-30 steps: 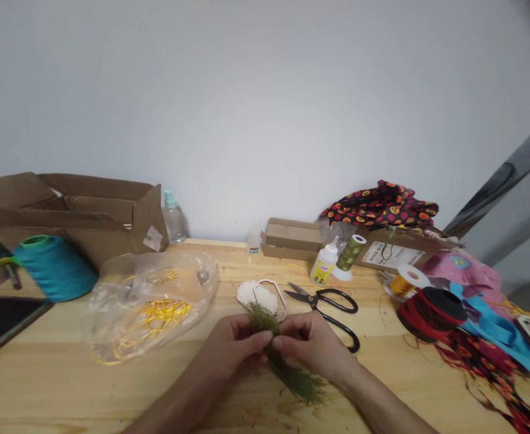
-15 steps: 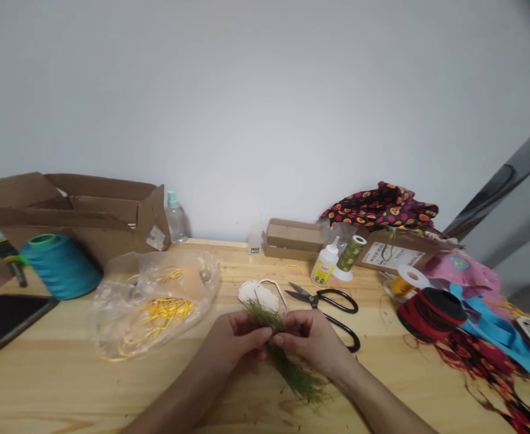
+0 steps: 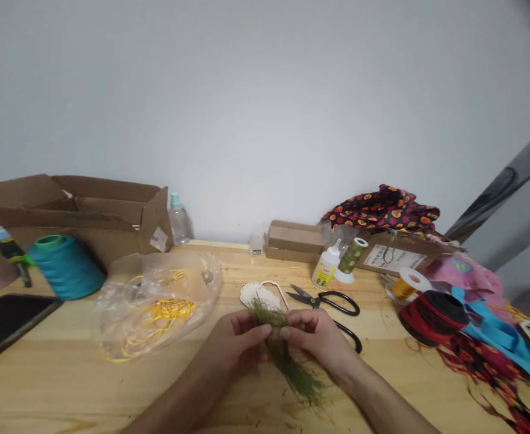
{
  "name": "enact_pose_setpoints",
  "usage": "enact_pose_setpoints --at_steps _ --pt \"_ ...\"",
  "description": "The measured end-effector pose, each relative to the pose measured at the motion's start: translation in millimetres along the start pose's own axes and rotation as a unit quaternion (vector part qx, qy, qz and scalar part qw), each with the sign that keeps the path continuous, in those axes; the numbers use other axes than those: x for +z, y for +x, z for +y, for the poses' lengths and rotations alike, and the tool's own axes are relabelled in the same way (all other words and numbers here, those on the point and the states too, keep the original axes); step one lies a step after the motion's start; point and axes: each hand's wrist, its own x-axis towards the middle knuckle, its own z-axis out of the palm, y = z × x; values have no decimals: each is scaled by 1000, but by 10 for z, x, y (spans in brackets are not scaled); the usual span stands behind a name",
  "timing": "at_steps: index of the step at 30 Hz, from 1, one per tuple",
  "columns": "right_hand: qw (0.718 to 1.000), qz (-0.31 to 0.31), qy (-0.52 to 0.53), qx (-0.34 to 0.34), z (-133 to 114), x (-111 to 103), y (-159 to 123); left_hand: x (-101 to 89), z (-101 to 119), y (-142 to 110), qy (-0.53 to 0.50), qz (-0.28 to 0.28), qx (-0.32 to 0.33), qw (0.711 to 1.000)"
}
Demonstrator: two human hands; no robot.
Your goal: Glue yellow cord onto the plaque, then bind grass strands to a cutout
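Between my two hands is a bunch of fine green grass-like strands (image 3: 299, 377), its loose ends fanning down to the right and a tuft sticking up past my fingers. My left hand (image 3: 242, 337) pinches the middle of the bunch between thumb and fingers. My right hand (image 3: 317, 337) pinches at the bunch from the other side, its fingertips close to my left thumb; whether a thread lies in them I cannot make out. Just behind the hands lies a white flat piece with a cord loop (image 3: 258, 294). Black-handled scissors (image 3: 312, 299) lie open, partly behind my right hand.
A plastic bag of yellow cord (image 3: 170, 313), a teal thread cone (image 3: 68, 268) and a phone (image 3: 12, 325) lie to the left. Right of centre stand a glue bottle (image 3: 327, 265) and a green thread spool (image 3: 353, 256). Red cord (image 3: 432, 316) and blue ribbon (image 3: 495, 331) fill the right side.
My right thumb and fingertips have shifted slightly right, away from my left thumb. My left hand keeps its pinch on the bunch. The whole view has shifted a little.
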Motion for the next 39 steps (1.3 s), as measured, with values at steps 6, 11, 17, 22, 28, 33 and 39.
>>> enact_pose_setpoints --at_steps 6,11,17,22,28,33,39 --pt "1000 -6 16 5 -12 5 -8 -35 -29 14 72 -21 9 997" --pt "998 -21 -2 -52 -39 43 0 -18 -16 26 123 -12 25 992" --pt "999 -1 -2 -42 -8 48 5 9 -5 13 131 11 21 991" --pt "997 20 70 17 -11 -44 11 -30 -25 26 53 28 -2 998" --pt "991 -37 129 23 -60 -150 23 -48 18 25 -28 30 -21 999" --pt "987 -42 148 47 -48 -212 35 -67 75 2 -55 30 -42 997" --pt "987 -68 147 8 -267 -429 -72 -152 142 -18 -44 20 -31 998"
